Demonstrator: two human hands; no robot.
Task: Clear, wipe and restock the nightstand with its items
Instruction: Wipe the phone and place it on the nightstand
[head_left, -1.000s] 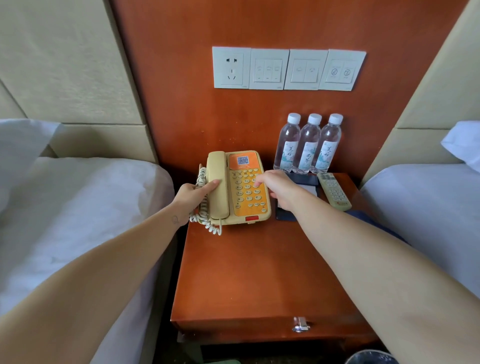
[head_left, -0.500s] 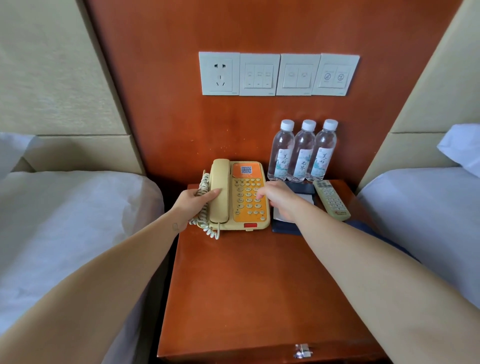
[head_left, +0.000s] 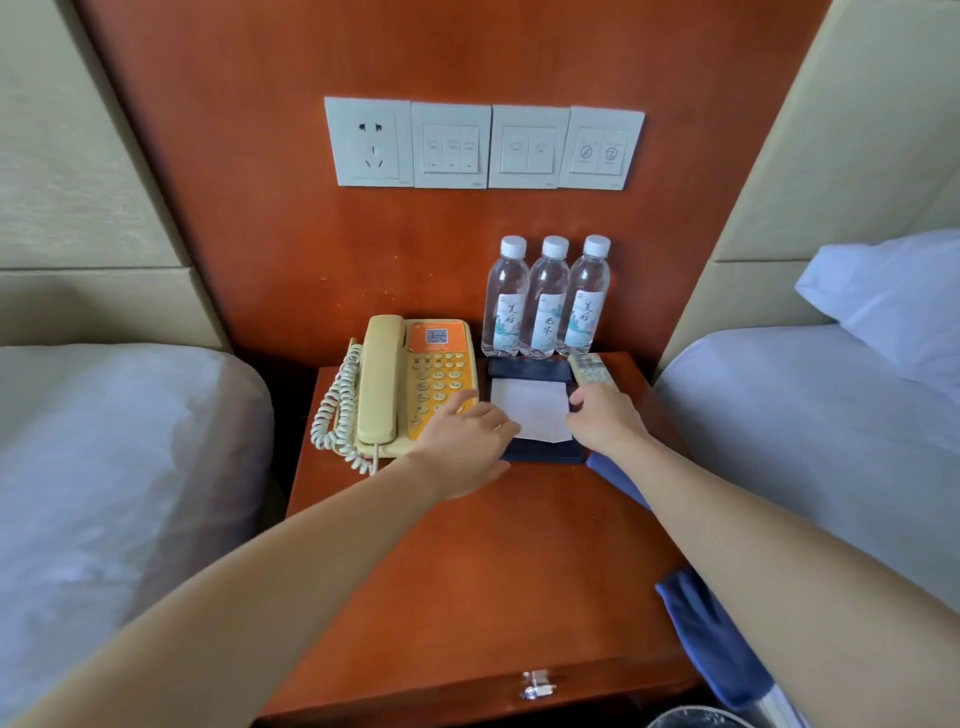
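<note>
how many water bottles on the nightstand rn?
3 water bottles: left, middle, right, upright in a row at the back right of the nightstand, against the wood panel. None seems hidden.

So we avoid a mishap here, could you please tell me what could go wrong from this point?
The three clear plastic water bottles stand upright just behind the dark blue notepad holder; pushing it back could topple them.
The right hand is right by the grey remote control near the right edge of the wooden nightstand; a nudge might knock it off.
</note>
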